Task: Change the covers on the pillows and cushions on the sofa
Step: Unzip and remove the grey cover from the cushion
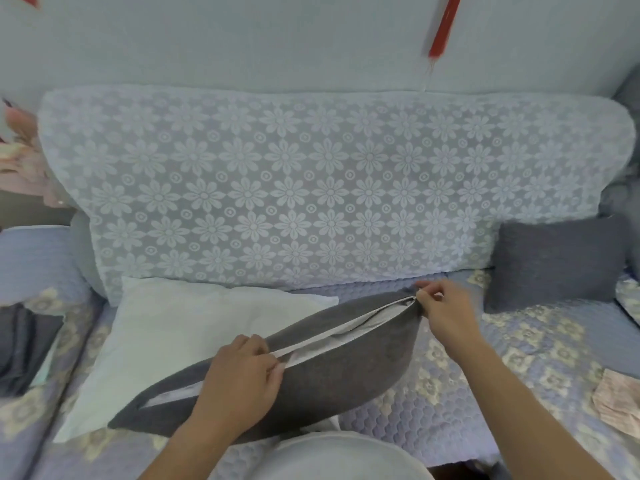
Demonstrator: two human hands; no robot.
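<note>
A grey-covered cushion (332, 362) lies on its edge across the sofa seat (450, 393), its open seam facing up with the white insert showing through. My left hand (242, 372) pinches the seam's edges together near the middle. My right hand (440, 306) pinches the seam's far right end, where a zip pull may be, too small to tell. A bare white pillow (166, 337) lies flat behind and left of the cushion. Another grey cushion (557, 261) leans against the backrest at the right.
The sofa back (311, 188) wears a lace cover with a flower pattern. Folded grey fabric (20, 348) lies on the left of the seat. A pale patterned cloth (620, 400) lies at the right edge. A red strip (445, 26) hangs on the wall.
</note>
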